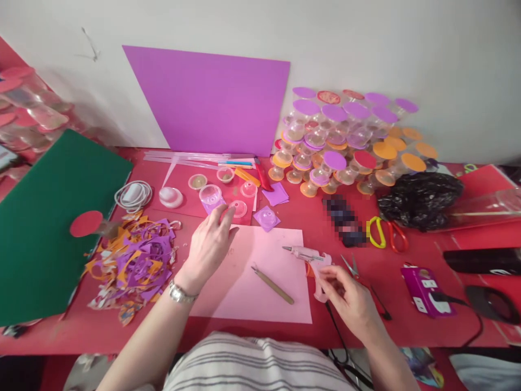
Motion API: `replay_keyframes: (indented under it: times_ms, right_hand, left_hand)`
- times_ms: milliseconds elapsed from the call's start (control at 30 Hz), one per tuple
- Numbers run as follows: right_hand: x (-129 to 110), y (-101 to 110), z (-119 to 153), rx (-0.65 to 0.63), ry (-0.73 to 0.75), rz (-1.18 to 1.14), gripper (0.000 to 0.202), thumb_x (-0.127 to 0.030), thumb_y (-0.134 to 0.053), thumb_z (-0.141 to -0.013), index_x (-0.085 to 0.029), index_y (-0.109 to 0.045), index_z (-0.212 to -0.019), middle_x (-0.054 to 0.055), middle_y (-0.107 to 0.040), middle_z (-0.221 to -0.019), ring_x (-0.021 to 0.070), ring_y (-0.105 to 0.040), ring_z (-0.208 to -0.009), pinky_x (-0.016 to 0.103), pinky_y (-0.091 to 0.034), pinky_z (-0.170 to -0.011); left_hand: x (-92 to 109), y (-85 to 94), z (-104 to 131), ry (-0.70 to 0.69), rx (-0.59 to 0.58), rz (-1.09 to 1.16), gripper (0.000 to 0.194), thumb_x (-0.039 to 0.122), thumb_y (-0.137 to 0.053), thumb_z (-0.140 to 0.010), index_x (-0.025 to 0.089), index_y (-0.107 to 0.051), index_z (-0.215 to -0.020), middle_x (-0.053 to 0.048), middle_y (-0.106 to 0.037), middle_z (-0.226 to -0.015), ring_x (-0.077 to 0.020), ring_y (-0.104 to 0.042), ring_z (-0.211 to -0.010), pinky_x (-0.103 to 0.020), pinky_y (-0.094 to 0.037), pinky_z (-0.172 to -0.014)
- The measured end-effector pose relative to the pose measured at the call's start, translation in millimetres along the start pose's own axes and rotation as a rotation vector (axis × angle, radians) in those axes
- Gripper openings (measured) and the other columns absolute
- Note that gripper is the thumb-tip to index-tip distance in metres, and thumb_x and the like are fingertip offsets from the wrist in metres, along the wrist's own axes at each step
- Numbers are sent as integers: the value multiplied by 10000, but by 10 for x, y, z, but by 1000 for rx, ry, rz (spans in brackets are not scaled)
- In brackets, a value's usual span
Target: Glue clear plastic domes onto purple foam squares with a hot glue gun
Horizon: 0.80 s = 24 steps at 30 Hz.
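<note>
Over the upper left of a pink sheet (244,304), my left hand (211,239) reaches toward clear plastic cups (210,195); its fingers are partly bent and apart, and nothing shows in them. My right hand (350,296) is beside the handle of a pink glue gun (307,255), fingertips close to it or touching; whether they grip it is unclear. The gun lies at the sheet's right edge, nozzle pointing left. A brown pen-like tool (273,286) rests diagonally on the sheet. Above the sheet, a clear dome sits on a purple square (267,218).
Purple and orange scraps (142,260) are heaped at left beside a green board (52,228). Stacked cups with coloured discs (334,141) stand at back right. Scissors (376,232), a black bag (421,201) and a purple power box (425,290) are at right.
</note>
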State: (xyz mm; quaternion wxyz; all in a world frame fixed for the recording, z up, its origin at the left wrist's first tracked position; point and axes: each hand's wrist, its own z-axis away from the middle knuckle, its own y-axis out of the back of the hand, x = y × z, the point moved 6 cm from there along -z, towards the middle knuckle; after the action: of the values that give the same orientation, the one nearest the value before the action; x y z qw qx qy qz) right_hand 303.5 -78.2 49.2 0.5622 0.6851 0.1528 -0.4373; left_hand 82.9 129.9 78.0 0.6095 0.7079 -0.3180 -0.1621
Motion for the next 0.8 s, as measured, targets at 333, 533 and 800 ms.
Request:
replay_keyframes:
  times_ms: [333, 533, 800]
  right_hand:
    - [-75, -133, 57, 77, 200, 202, 176, -311, -463, -948, -215, -610, -957, 69, -715, -837, 178, -711, -695, 279, -605, -627]
    - [54, -109, 140, 138, 292, 309, 189, -338, -468, -949, -226, -611, -1001, 53, -698, -804, 184, -708, -701, 271, -592, -620]
    - [227, -214, 183, 95, 278, 368, 304, -454, -443, -942, -230, -644, -985, 57, -688, -783, 187, -686, -630, 281, -558, -551]
  left_hand:
    - [-160, -129, 387, -9, 35, 36, 248, 218, -550, -935, 184, -620, -1170, -119, -660, -1186, -244, -670, -993, -330, -563, -784]
    - [-116, -205, 515, -37, -109, 74, 231, 184, -605, -908, 175, -637, -1136, -96, -691, -1089, -215, -659, -950, -334, -540, -858]
    - [-202, -168, 526, -1, -242, 16, 206, 206, -611, -920, 187, -630, -1124, -75, -681, -1071, -197, -650, -967, -300, -529, -827]
